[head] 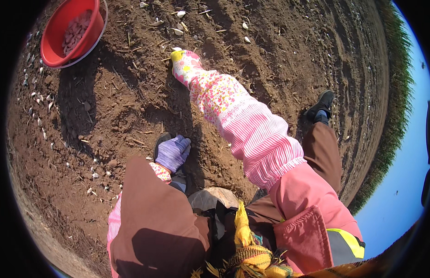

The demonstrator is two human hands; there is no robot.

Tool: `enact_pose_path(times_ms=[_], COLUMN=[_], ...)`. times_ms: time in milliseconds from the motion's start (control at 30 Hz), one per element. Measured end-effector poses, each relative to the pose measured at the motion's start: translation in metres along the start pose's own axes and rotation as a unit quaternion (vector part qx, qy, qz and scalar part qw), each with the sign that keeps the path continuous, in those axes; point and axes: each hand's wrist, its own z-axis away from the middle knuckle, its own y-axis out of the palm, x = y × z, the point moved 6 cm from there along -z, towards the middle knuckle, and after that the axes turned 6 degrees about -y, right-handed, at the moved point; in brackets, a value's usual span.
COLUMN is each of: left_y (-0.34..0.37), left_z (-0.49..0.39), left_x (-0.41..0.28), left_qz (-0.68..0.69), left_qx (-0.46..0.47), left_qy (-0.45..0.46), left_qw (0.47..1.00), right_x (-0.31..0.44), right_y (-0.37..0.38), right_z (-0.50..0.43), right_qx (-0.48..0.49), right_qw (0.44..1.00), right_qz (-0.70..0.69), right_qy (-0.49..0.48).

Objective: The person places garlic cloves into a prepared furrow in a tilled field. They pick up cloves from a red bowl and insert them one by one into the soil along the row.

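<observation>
My right hand, in a floral glove with yellow fingertips, reaches forward to the tilled soil. A pale garlic clove lies right at its fingertips; whether they grip it is hidden. More garlic cloves lie on the soil just beyond. My left hand, in a purple knit glove, is curled beside my left knee, over my shoe. Its palm faces away, so I cannot see whether anything is inside. A red plastic bucket with pinkish garlic cloves in it stands ahead on the left.
Several scattered cloves lie on the soil to the left. Furrows run along the right, edged by tall green plants. My right shoe rests on the soil. A rounded pale object is between my legs.
</observation>
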Motion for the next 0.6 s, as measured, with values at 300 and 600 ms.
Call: enact_pose_path(times_ms=[300,600], left_y=[0.008,0.017], left_z=[0.001,0.001], left_x=[0.005,0.010], left_qz=[-0.003,-0.016], left_qx=[0.065,0.101], left_qy=[-0.033,-0.043], left_qw=[0.997,0.994], right_x=[-0.003,-0.053], right_y=[-0.051,-0.033], right_z=[-0.015,-0.040], right_qx=[0.003,0.041], right_qw=[0.996,0.961], right_qz=[0.051,-0.271], right_qy=[-0.077,0.043])
